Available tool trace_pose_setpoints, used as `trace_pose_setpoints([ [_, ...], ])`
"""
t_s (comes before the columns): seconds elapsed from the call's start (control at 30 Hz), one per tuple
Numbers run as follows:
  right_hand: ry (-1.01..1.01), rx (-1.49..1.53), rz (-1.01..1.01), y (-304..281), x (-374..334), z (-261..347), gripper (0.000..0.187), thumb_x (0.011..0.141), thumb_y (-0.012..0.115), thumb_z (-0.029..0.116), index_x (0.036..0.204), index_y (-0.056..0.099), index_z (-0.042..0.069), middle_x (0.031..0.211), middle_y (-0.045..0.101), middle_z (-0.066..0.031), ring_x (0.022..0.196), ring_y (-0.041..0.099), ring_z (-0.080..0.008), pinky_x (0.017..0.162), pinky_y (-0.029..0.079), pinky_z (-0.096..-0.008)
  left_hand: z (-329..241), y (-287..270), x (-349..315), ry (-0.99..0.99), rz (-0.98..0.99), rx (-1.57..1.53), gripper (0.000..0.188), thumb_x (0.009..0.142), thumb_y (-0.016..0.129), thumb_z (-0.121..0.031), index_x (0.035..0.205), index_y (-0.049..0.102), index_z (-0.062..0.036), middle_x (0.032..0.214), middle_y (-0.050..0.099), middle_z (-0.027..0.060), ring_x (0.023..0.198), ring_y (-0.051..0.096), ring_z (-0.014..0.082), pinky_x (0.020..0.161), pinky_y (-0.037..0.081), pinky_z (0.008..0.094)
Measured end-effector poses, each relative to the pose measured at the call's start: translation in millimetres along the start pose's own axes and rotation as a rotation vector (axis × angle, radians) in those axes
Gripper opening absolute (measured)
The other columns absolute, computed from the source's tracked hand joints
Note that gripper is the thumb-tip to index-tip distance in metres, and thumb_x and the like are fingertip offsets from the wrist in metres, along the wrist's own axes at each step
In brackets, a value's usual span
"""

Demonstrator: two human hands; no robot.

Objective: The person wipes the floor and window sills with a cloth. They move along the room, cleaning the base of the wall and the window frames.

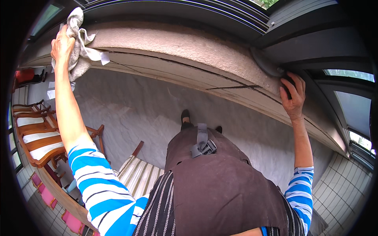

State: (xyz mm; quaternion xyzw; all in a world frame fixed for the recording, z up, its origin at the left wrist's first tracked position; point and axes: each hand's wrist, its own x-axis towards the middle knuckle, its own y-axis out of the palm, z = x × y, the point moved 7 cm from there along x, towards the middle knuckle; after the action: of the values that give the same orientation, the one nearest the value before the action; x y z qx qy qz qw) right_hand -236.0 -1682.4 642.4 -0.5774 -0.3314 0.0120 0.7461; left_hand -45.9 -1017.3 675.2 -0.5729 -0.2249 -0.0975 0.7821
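At the far left, my left hand [63, 45] is closed on a crumpled grey-beige cleaning cloth [78, 69] with a white tag. The cloth lies over the end of a rough stone windowsill [169, 41] and hangs past its front edge. My right hand [294, 94] is on the right, at the sill's front edge, with its fingers curled round the edge of a dark window frame [315, 47]. Part of what those fingers touch is in shadow. Both arms are stretched out wide.
Window tracks [189, 11] run behind the sill. At the left stand wooden chairs [39, 135] with pale seats, a striped seat [139, 177] and pink chairs [73, 222] beside a long wooden edge. Grey marble floor [130, 106] lies below; white tiles [342, 192] are at the right.
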Motion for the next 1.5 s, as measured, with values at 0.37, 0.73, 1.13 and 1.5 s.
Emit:
trace_pose_setpoints([
  [0.37, 0.02, 0.051, -0.013, -3.8, 0.2, -0.4, 0.022, 0.079, 0.072, 0.013, 0.099, 0.071, 0.005, 0.12, 0.062, -0.0124, 0.112, 0.056, -0.0315, 0.095, 0.045, -0.0405, -159.5, -58.9, -70.4, 0.246, 0.107, -0.257, 0.038, 0.076, 0.056, -0.015, 0.114, 0.062, -0.0144, 0.106, 0.068, 0.0148, 0.099, 0.064, 0.0365, 0.084, 0.051, 0.0474],
  [0.73, -0.075, 0.185, -0.155, -9.5, -14.3, -12.1, 0.026, 0.086, 0.068, 0.018, 0.108, 0.067, 0.006, 0.115, 0.062, -0.0125, 0.109, 0.056, -0.0319, 0.091, 0.046, -0.0403, -371.4, -187.9, -191.3, 0.433, -0.012, -0.385, 0.038, 0.067, 0.064, -0.003, 0.103, 0.063, -0.0108, 0.096, 0.066, 0.0108, 0.089, 0.064, 0.0312, 0.073, 0.055, 0.0418],
  [1.13, 0.5, 1.115, -0.433, -58.0, -207.5, -33.0, 0.085, 0.087, 0.067, 0.039, 0.15, 0.024, 0.002, 0.144, 0.043, -0.0149, 0.13, 0.046, -0.0276, 0.107, 0.038, -0.0412, -538.4, -293.2, -360.7, 0.29, 0.497, -1.836, 0.055, 0.078, 0.073, -0.015, 0.128, 0.053, -0.0032, 0.118, 0.063, 0.0149, 0.111, 0.06, 0.0292, 0.095, 0.047, 0.0398],
  [1.5, 0.189, 0.514, -0.353, -117.2, -161.7, -20.8, 0.059, 0.061, 0.076, -0.003, 0.116, 0.068, 0.016, 0.139, 0.049, -0.0206, 0.128, 0.048, -0.0378, 0.102, 0.044, -0.0478, -480.5, -276.3, -321.6, 0.246, 0.288, -1.614, 0.038, 0.094, 0.057, -0.019, 0.128, 0.058, -0.002, 0.128, 0.059, 0.0164, 0.121, 0.053, 0.0305, 0.105, 0.04, 0.0367],
])
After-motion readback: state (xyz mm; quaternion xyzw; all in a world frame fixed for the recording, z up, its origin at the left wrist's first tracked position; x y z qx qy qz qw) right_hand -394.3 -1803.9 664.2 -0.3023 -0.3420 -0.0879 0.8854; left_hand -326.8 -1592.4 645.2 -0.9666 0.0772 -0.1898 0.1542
